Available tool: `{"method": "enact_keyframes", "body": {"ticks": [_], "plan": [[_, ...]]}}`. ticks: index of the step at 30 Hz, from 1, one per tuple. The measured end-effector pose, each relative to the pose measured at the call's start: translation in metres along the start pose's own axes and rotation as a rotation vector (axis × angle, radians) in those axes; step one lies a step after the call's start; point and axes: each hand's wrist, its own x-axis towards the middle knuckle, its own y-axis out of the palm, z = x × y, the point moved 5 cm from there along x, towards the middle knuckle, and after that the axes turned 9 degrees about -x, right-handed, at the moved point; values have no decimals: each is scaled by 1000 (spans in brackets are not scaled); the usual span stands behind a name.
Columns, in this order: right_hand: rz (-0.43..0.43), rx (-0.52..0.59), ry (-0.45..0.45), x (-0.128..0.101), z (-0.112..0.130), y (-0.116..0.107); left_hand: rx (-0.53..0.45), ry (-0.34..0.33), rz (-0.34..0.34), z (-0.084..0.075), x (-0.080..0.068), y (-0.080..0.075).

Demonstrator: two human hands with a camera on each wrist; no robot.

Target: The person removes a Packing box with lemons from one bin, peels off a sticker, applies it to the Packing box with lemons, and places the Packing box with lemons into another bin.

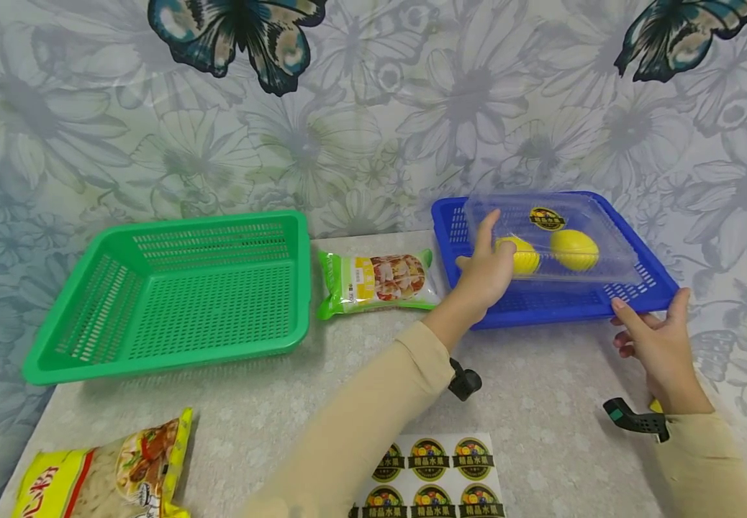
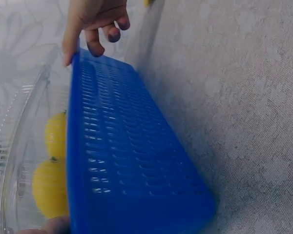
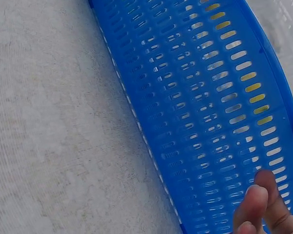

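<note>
In the head view, a clear plastic box (image 1: pixel 607 237) with two yellow lemons (image 1: pixel 574 250) inside lies in the blue basket (image 1: pixel 542 315) at the right. A round black-and-gold fruit label (image 1: pixel 547 219) is on its lid. My left hand (image 1: pixel 486 277) reaches over the basket's left side and holds the box's left end. At the basket's front right corner, my right hand (image 1: pixel 661 345) grips the rim, with other fingers curled below it. The right wrist view shows these fingers (image 3: pixel 251 204) close against the slotted basket wall (image 3: pixel 185 107), lemon yellow showing through the slots.
A green basket (image 1: pixel 218 302) stands at the left. Between the baskets lies a green-edged food packet (image 1: pixel 380 282). At the front are a yellow noodle packet (image 1: pixel 108 471) and a sheet of round labels (image 1: pixel 435 478). A patterned wall (image 1: pixel 360 144) rises behind the table.
</note>
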Motion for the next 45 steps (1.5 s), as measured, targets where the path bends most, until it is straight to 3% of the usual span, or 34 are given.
{"method": "enact_keyframes", "body": {"ticks": [8, 25, 31, 34, 38, 42, 45], "plan": [[-8, -25, -2, 1, -3, -1, -35, -41, 4, 10, 15, 7], [-18, -42, -6, 1, -5, -3, -44, -83, -46, 25, 28, 19], [-18, -50, -11, 3, -6, -3, -48, -105, -31, 29, 30, 21], [-15, -60, -7, 3, -6, -3, 0, -100, -15, 26, 28, 20], [-16, -66, 0, 3, -6, -3, 150, -71, -23, 19, 24, 20], [-21, -74, 10, 3, -7, -4, 310, -9, -51, 12, 20, 21], [-22, -88, 16, 3, -7, -4, 366, 58, -49, 5, 14, 22]]}}
